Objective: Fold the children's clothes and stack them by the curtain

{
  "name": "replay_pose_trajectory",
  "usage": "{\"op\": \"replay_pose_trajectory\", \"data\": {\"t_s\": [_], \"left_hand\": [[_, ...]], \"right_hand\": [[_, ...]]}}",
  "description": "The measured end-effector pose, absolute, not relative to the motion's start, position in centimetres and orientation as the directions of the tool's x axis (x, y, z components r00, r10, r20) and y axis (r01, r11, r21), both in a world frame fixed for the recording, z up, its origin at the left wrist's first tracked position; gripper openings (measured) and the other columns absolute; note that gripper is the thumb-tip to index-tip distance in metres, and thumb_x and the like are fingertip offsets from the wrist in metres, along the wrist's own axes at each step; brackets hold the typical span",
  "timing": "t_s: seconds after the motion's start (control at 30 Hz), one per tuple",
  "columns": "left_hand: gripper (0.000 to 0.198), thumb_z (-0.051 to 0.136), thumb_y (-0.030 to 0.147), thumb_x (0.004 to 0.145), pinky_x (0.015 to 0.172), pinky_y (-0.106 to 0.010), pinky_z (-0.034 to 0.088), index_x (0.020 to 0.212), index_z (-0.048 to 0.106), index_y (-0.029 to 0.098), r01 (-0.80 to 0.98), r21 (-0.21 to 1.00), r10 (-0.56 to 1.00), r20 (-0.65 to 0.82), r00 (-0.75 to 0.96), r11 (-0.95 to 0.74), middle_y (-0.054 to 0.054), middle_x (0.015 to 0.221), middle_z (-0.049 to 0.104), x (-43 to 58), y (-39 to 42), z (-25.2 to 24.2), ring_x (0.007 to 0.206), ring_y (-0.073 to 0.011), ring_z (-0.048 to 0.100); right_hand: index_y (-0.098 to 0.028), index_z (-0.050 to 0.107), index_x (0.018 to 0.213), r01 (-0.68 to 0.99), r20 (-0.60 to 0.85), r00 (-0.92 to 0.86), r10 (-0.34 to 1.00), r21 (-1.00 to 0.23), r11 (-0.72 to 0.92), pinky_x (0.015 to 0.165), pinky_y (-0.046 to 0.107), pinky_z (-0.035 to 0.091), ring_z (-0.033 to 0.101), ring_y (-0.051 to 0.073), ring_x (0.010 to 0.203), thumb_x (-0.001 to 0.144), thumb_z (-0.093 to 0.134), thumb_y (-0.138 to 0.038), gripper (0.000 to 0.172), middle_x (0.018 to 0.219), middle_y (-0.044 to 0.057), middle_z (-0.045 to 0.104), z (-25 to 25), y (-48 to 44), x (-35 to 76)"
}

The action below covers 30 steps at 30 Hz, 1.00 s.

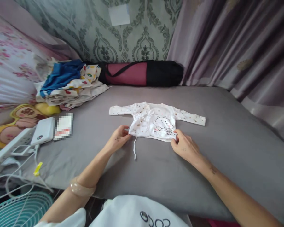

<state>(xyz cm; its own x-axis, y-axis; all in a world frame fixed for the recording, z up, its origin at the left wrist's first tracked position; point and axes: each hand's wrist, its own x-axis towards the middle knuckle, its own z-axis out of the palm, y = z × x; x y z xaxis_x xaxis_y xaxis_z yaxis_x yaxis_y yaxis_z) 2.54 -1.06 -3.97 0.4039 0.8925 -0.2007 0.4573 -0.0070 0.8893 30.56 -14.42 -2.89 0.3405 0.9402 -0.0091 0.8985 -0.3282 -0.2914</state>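
Note:
A small white baby shirt (142, 121) lies flat on the grey bed sheet (156, 170), its sleeves spread to both sides. It carries tiny prints and a cartoon animal with lettering on the front. At the lower left corner of the hem, my left hand (117, 138) pinches the cloth between thumb and fingers. My right hand (185, 146) grips the opposite lower corner, fingers curled over the edge. A thin white tie string (134, 148) hangs from the hem onto the sheet, near my left hand.
A heap of clothes (66, 78) sits at the back left, beside a maroon and black rolled bag (142, 73). On the left are a white power bank (42, 130), a power strip (10, 154), cables and yellow cushions (26, 115). A turquoise fan (21, 209) stands below the bed edge.

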Motion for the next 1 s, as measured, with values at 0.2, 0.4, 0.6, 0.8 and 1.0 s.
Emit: {"op": "replay_pose_trajectory", "data": {"t_s": [0.2,0.4,0.6,0.8,1.0], "left_hand": [[0.051,0.065,0.032,0.074,0.066,-0.027,0.047,0.120,0.049,0.015,0.450,0.892,0.945,-0.181,0.272,0.042,-0.005,0.090,0.068,4.4,-1.3,-3.6,0.076,-0.0164,0.064],[0.043,0.053,0.024,0.079,0.066,-0.027,0.044,0.121,0.047,0.017,0.615,0.771,0.958,-0.023,0.284,-0.164,0.002,0.074,0.061,4.1,-1.2,-4.0,0.069,-0.0152,0.058],[0.048,0.047,0.026,0.083,0.063,-0.026,0.039,0.130,0.039,0.024,0.677,0.607,0.879,0.076,0.471,-0.415,0.005,0.071,0.056,2.2,-2.7,-3.1,0.063,-0.0141,0.053],[0.045,0.044,0.029,0.087,0.061,-0.028,0.038,0.131,0.037,0.022,0.805,0.423,0.886,-0.010,0.463,-0.416,0.002,0.074,0.059,1.0,-4.7,-2.8,0.065,-0.0179,0.056],[0.040,0.042,0.017,0.089,0.079,-0.035,0.045,0.129,0.041,0.016,0.783,0.115,0.791,0.108,0.602,-0.612,-0.013,0.111,0.058,0.9,-5.8,-2.1,0.100,-0.0257,0.056]], "right_hand": [[-0.019,0.053,0.118,0.924,0.006,0.301,0.954,-0.248,-0.290,0.064,0.029,0.036,0.065,0.022,0.081,0.091,0.049,-0.033,0.031,0.093,0.006,0.069,-3.1,-14.7,30.5],[-0.020,0.056,0.117,0.924,0.001,0.318,0.948,-0.223,-0.310,0.067,0.029,0.037,0.065,0.023,0.085,0.088,0.045,-0.021,0.031,0.100,0.008,0.070,-3.1,-14.5,30.3],[-0.021,0.055,0.119,0.905,-0.087,0.344,0.935,-0.235,-0.355,0.065,0.028,0.036,0.064,0.022,0.082,0.085,0.046,-0.019,0.035,0.095,0.007,0.069,-1.9,-15.5,30.3],[-0.025,0.053,0.114,0.888,-0.199,0.393,0.897,-0.172,-0.427,0.058,0.028,0.031,0.063,0.021,0.076,0.087,0.044,-0.024,0.028,0.091,0.004,0.068,-1.2,-17.7,30.5],[-0.019,0.051,0.119,0.960,-0.049,0.280,0.959,0.003,-0.280,0.062,0.032,0.036,0.061,0.023,0.081,0.090,0.043,-0.018,0.031,0.100,0.008,0.063,-0.8,-18.5,29.7]]}}
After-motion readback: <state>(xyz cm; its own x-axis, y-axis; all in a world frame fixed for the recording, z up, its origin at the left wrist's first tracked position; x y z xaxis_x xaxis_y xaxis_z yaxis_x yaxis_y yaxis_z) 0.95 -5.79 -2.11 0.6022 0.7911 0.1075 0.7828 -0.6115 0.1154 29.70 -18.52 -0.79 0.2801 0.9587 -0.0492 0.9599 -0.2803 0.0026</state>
